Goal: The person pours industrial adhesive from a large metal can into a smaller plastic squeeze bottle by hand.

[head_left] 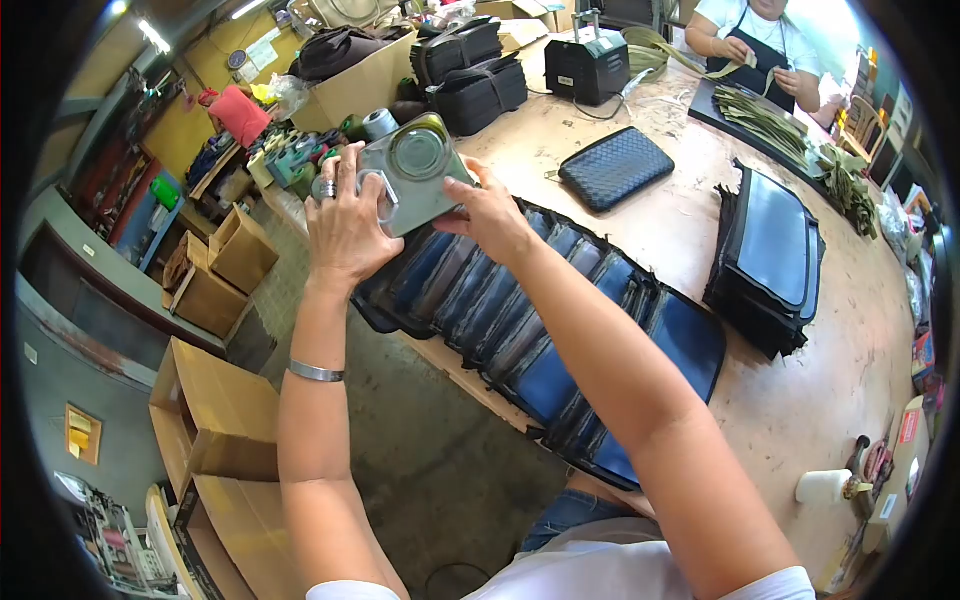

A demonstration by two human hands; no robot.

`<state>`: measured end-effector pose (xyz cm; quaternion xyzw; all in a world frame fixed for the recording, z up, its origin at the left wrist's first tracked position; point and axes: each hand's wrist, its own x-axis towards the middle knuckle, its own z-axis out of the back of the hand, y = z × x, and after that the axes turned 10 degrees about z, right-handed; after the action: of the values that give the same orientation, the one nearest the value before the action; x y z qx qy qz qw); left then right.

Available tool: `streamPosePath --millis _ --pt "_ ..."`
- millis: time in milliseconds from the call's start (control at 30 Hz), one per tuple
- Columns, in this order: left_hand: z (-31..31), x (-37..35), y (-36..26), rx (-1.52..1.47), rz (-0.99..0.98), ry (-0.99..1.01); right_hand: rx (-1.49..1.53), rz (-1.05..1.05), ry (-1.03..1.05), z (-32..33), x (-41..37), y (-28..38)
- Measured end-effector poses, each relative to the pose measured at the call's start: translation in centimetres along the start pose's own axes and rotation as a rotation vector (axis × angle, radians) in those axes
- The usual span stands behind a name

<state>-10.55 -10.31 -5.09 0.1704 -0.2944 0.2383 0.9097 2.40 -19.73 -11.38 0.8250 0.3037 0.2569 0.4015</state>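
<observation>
Both hands hold a greenish phone in a clear case (pixel 425 180), raised above the far left end of the dark stack. My left hand (pixel 350 220), with rings and a metal bracelet, grips its left side. The fingers of my right hand (pixel 490 210) close on its lower right corner. Beneath lies a long row of overlapping dark blue and black pieces (pixel 520 330) with rough edges. A black woven zip pouch (pixel 617 168) rests beyond my right hand. Farther right stands a pile of black-edged blue panels (pixel 770 250).
Across the table (pixel 850 370), a person (pixel 765 45) handles olive strips near a dark tray (pixel 745 125). A black box-shaped device (pixel 587 68) with a cable stands at the back. Cardboard boxes (pixel 230 420) are on the left floor. A white bottle (pixel 825 487) is near the right edge.
</observation>
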Motion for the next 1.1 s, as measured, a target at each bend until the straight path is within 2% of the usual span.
streamPosePath --millis 133,233,267,367,467,567,600,633,700,767,800,900,933,1033,1100 --pt "-0.8 -0.4 1.0 -0.225 -0.03 -0.187 0.038 0.089 -0.006 -0.4 1.3 -0.3" --pt "-2.5 -0.9 2.3 -0.964 0.126 -0.271 -0.055 0.097 -0.035 -0.3 1.9 0.1" --pt "-4.9 -1.1 3.2 -1.189 0.298 -0.282 -0.054 0.087 -0.015 -0.1 1.7 0.4" --pt "-6.1 -2.3 4.4 -2.128 0.774 0.282 -0.073 0.044 -0.003 1.0 2.0 0.3" --pt "-9.5 -1.8 4.2 -2.193 1.029 0.21 -0.108 0.02 0.006 0.8 0.1 1.2" --pt "-10.3 -1.7 4.6 -2.128 0.768 0.442 -0.093 0.052 0.072 1.8 -0.3 0.3" --pt "-12.6 -1.8 6.0 -2.204 0.705 0.464 -0.123 0.01 0.104 2.0 -0.7 0.5" --pt "-11.4 -2.1 5.3 -2.212 0.788 0.408 -0.207 0.03 0.105 1.9 -1.4 0.6" --pt "-12.5 -3.2 6.6 -2.562 0.442 0.627 -0.377 0.063 0.096 1.6 -3.1 0.6" --pt "-10.7 -4.8 4.6 -2.468 0.688 0.344 -0.577 0.319 0.137 1.9 -3.5 -1.8" --pt "-11.3 -5.5 5.2 -2.496 0.579 0.402 -0.587 0.318 0.16 1.8 -4.1 -1.5" --pt "-10.6 -6.9 5.4 -2.443 0.745 0.282 -0.595 0.324 0.195 1.2 -6.2 0.3" --pt "-10.1 -6.8 5.2 -2.392 0.749 0.23 -0.606 0.34 0.198 1.2 -6.9 1.1" --pt "-7.4 -7.3 5.0 -2.564 0.598 0.309 -0.552 0.445 0.224 1.1 -9.8 4.2" --pt "-5.0 -8.0 4.2 -2.584 0.557 0.304 -0.682 0.667 0.207 1.0 -11.7 5.8"
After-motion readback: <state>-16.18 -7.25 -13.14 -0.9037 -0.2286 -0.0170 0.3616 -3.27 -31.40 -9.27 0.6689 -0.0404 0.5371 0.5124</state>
